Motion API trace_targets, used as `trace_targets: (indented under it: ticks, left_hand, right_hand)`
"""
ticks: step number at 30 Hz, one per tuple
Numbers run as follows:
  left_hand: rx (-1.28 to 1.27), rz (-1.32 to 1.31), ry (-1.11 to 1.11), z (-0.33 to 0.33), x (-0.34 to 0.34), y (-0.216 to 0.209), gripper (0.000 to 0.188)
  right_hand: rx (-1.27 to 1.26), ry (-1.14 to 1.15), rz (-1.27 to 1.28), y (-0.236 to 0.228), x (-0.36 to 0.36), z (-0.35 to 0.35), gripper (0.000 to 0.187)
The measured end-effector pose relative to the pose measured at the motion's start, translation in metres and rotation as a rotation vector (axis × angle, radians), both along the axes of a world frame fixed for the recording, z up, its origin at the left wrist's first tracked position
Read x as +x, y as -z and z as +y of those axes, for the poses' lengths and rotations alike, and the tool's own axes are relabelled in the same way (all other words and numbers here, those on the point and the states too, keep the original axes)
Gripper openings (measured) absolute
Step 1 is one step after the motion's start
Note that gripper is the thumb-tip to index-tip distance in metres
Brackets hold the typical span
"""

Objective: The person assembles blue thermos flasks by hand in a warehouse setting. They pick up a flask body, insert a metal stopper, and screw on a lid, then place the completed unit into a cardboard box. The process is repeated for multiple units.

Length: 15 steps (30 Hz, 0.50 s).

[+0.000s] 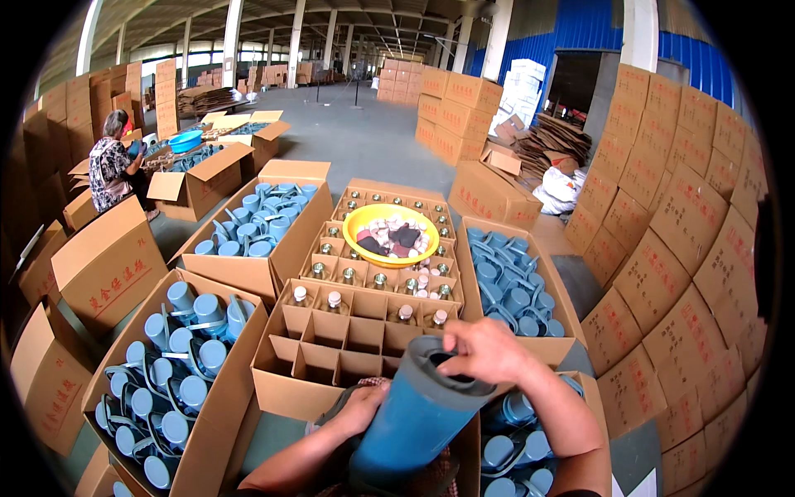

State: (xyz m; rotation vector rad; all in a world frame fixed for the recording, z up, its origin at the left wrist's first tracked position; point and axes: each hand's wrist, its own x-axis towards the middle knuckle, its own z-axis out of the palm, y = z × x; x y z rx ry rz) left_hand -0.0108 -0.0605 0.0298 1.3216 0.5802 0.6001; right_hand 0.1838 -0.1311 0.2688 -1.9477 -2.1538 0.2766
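A large blue thermos jug casing (418, 414) with a dark grey collar leans toward the upper right in front of me. My left hand (364, 407) is closed against its left side, beside a grey strap-like handle; its fingertips are hidden behind the casing. At the top, my right hand (480, 352) has its fingers curled over the collar and the dark opening; whatever lies inside is not visible. Just beyond, a divided carton (290, 389) has vacant compartments in front and several glass liners with pale stoppers (334, 300) along its far row.
A yellow basin (356, 244) of pale stoppers and dark cloths rests on the cartons of glass liners. Open cartons of blue jugs (211, 356) stand left and right. Stacked cartons (662, 306) wall the right side. Another person (116, 166) sits at far left near a blue basin (185, 141).
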Motion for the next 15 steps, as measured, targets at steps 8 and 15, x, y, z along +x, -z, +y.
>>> trace_targets:
  ticks: [8,15]
  left_hand:
    - [0.582,0.173,-0.322,-0.039,-0.038,-0.019,0.026]
    - [-0.199,-0.038,-0.513,-0.005,-0.075,0.044,0.043]
  right_hand:
    - [0.517,0.13,1.132,0.086,0.041,-0.031,0.022]
    - [0.04,-0.314,0.584,0.228,-0.003,-0.134,0.034]
